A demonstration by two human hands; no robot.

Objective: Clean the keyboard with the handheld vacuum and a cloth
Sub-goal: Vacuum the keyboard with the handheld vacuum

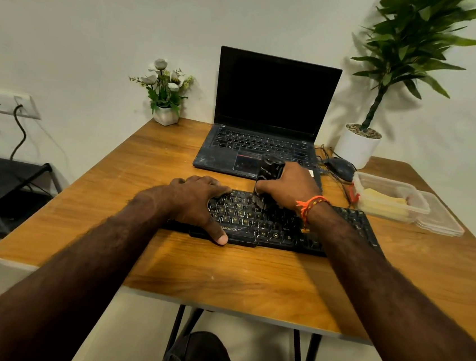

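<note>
- On table (163, 263): keyboard (273, 228) under both hands
- left hand (196, 202) flat on keys, fingers spread
- right hand (287, 187) grips vacuum (270, 169), brush on keys
- tub (390, 200) right: yellow stuff inside

We grip the handheld vacuum (270, 170) in our right hand (289, 185), brush on the keyboard (259, 220) our left hand (196, 199) steadies.
</note>
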